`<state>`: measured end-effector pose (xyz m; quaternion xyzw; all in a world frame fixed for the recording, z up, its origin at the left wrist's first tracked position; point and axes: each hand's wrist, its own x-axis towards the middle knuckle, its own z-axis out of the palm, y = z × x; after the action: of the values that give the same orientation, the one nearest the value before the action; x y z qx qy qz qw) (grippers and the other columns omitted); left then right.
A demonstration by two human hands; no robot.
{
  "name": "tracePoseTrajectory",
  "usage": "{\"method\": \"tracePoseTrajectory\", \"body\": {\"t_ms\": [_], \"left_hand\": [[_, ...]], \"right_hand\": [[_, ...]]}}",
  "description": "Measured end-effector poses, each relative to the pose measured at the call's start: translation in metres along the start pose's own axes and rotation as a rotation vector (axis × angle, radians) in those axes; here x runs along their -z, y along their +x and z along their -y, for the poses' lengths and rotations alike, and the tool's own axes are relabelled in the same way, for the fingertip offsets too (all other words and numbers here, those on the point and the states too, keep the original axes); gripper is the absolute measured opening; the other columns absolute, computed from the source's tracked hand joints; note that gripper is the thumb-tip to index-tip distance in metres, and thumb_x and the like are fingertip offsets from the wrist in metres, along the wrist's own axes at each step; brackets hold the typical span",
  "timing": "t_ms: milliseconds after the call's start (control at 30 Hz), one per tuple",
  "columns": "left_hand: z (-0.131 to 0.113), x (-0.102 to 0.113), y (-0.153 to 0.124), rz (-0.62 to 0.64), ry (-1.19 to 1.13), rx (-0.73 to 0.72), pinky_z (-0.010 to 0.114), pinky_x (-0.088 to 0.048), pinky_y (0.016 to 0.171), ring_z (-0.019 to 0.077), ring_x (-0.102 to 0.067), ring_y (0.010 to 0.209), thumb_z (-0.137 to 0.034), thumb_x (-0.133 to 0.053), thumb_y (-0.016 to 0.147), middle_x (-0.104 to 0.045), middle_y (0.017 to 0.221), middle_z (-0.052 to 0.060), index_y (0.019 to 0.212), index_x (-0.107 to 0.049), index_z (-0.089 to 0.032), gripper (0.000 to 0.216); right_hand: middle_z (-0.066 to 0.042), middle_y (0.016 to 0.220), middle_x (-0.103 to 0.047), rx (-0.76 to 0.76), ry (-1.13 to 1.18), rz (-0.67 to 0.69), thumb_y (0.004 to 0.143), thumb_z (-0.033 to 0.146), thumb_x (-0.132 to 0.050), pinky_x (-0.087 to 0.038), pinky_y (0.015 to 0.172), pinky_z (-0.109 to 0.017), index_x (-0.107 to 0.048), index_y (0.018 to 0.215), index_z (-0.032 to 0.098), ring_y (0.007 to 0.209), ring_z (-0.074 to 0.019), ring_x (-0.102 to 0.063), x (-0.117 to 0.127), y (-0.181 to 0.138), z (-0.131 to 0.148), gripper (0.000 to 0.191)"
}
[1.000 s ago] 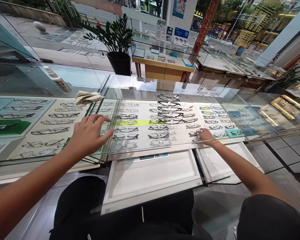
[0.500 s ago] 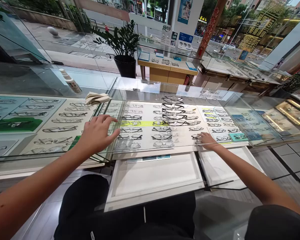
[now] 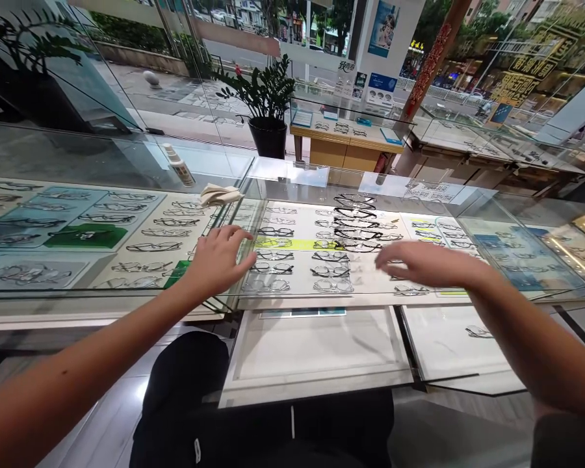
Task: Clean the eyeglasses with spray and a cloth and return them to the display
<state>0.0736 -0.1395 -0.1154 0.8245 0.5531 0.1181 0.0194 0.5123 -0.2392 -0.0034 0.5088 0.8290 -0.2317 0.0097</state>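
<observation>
My left hand (image 3: 223, 260) rests with spread fingers on the glass top of the display case (image 3: 253, 300), close to a joint between two panes. Nothing is in it. Over the same case, my right hand (image 3: 422, 263) reaches leftward, fingers stretched and a little bent, with no object seen in it. Just left of its fingertips lies a column of dark-framed eyeglasses (image 3: 355, 221), seemingly on top of the glass. Beneath the pane, more eyeglasses (image 3: 275, 255) lie in rows, one row on a yellow-green strip. A folded beige cloth (image 3: 219, 195) sits beyond my left hand.
A white spray bottle (image 3: 179, 166) stands behind the cloth. Below the case, a white drawer (image 3: 316, 348) is pulled out before my legs; another drawer (image 3: 448, 344) at its right holds one pair of glasses. A potted plant (image 3: 268, 133) stands beyond the case.
My right hand has lifted from the glasses at the right and come nearer the camera, toward the dark column. My left hand stays on the glass. The view has turned left.
</observation>
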Motion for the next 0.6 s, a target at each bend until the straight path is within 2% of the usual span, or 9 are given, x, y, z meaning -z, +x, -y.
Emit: {"method": "tracePoseTrajectory", "body": {"t_ms": [67,133,200,267,367,467,600], "left_hand": [[0.001,0.000,0.000,-0.010,-0.015,-0.005,0.056,-0.045,0.111,0.0420,-0.055,0.139,-0.058,-0.040,0.098,-0.061,0.149,0.018,0.136,-0.066,-0.023,0.058],[0.002,-0.001,0.000,-0.018,-0.031,-0.010,0.058,-0.045,0.112,0.0423,-0.055,0.139,-0.057,-0.042,0.098,-0.061,0.149,0.019,0.135,-0.067,-0.022,0.057],[0.003,-0.001,-0.001,-0.027,-0.051,-0.013,0.059,-0.044,0.113,0.0424,-0.055,0.139,-0.056,-0.044,0.098,-0.061,0.149,0.019,0.134,-0.067,-0.021,0.055],[0.003,-0.001,-0.002,-0.032,-0.074,-0.017,0.060,-0.044,0.113,0.0421,-0.055,0.139,-0.055,-0.046,0.098,-0.062,0.148,0.019,0.133,-0.067,-0.021,0.053],[0.004,0.001,-0.003,-0.022,-0.094,-0.017,0.061,-0.045,0.113,0.0414,-0.055,0.140,-0.054,-0.047,0.099,-0.061,0.148,0.019,0.132,-0.066,-0.021,0.050],[0.004,0.001,-0.003,-0.017,-0.098,-0.012,0.061,-0.044,0.114,0.0405,-0.054,0.141,-0.053,-0.047,0.100,-0.061,0.148,0.019,0.132,-0.064,-0.022,0.048],[0.005,-0.001,-0.004,-0.033,-0.106,-0.014,0.061,-0.043,0.114,0.0404,-0.053,0.141,-0.051,-0.050,0.100,-0.061,0.148,0.018,0.131,-0.064,-0.022,0.045]], "right_hand": [[-0.009,0.118,-0.080,-0.079,-0.150,-0.198,0.107,0.060,-0.054,-0.057,0.104,-0.052,-0.083,0.108,0.021,0.108,-0.0320,-0.073,0.024,0.047,-0.031,0.049],[-0.012,0.118,-0.077,-0.176,-0.260,-0.376,0.106,0.064,-0.056,-0.055,0.106,-0.057,-0.083,0.100,0.017,0.113,-0.0344,-0.070,0.037,0.097,-0.061,0.054],[-0.014,0.117,-0.076,-0.273,-0.338,-0.458,0.104,0.065,-0.060,-0.054,0.107,-0.059,-0.084,0.098,0.014,0.118,-0.0364,-0.066,0.041,0.140,-0.081,0.056],[-0.015,0.125,-0.076,-0.350,-0.379,-0.457,0.103,0.057,-0.066,-0.053,0.108,-0.056,-0.086,0.104,0.016,0.124,-0.0375,-0.063,0.040,0.173,-0.090,0.045],[-0.013,0.136,-0.075,-0.427,-0.448,-0.345,0.100,0.039,-0.073,-0.050,0.108,-0.050,-0.087,0.111,0.023,0.130,-0.0377,-0.060,0.035,0.201,-0.093,0.025],[-0.013,0.125,-0.081,-0.456,-0.486,-0.272,0.097,0.031,-0.073,-0.048,0.105,-0.045,-0.088,0.110,0.025,0.128,-0.0367,-0.062,0.035,0.212,-0.098,0.021],[-0.014,0.115,-0.083,-0.451,-0.492,-0.251,0.095,0.029,-0.075,-0.046,0.103,-0.042,-0.088,0.108,0.023,0.124,-0.0355,-0.064,0.042,0.218,-0.112,0.020]]}}
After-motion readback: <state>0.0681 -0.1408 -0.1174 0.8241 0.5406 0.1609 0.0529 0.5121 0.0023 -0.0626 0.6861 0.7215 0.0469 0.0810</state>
